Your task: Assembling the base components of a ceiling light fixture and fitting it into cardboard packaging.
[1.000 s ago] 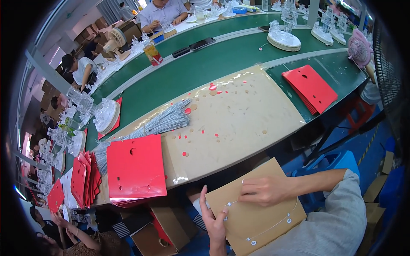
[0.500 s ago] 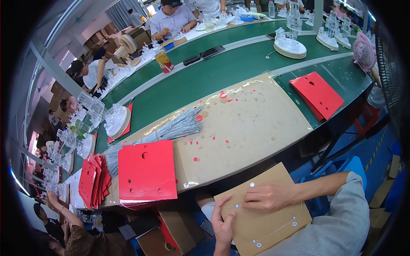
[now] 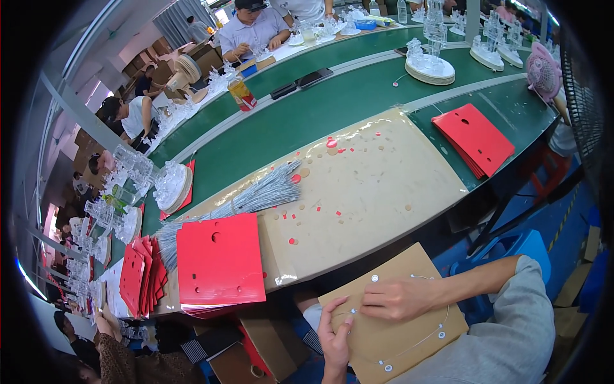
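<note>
Over my lap lies a brown cardboard sheet (image 3: 409, 326), tilted, beyond the table's near edge. A thin pale wire (image 3: 409, 349) loops across it, with small round white pieces (image 3: 441, 335) along its length. My left hand (image 3: 334, 333) holds the sheet's left edge, thumb on top. My right hand (image 3: 398, 299) rests on the sheet, its fingers closed close to a small white piece (image 3: 352, 311) beside my left thumb. Whatever lies between those right fingertips is hidden.
On the table, a stack of red cards (image 3: 220, 259) stands beside a bundle of grey wires (image 3: 256, 192). More red cards (image 3: 473, 139) lie at the right. Clear plastic models (image 3: 430, 64) stand on the green surface (image 3: 358, 96). A pink fan (image 3: 543, 72) is far right; co-workers sit opposite.
My right hand has shifted slightly left, and a stretch of wire now shows above its wrist. The left hand keeps its hold. At the far left, a co-worker's arm has moved.
</note>
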### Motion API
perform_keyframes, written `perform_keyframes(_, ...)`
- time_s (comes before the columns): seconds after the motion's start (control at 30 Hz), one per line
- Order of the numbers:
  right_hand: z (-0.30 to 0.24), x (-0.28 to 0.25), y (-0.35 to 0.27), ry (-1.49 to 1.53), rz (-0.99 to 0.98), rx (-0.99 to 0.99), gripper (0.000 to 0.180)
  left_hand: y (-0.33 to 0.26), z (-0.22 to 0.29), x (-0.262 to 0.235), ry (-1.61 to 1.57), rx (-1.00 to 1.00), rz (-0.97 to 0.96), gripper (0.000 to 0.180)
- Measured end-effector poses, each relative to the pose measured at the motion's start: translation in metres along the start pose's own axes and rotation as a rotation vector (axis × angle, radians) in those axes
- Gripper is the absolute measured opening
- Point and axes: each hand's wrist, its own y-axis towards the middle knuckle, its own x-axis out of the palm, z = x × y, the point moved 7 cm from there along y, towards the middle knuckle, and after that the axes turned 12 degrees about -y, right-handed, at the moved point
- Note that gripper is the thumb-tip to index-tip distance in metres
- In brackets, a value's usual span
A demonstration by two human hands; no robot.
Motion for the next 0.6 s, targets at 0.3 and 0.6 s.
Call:
perform_keyframes(0.3,0.003,0.002,0.0,0.048,0.005,0.061,0.024,-0.001,0.027,-0.006,0.33,0.199,0.065,0.023)
perform_keyframes(0.6,0.009,-0.004,-0.011,0.068,-0.002,0.165,0.026,-0.004,0.021,-0.014,0.317,0.26,0.062,0.018)
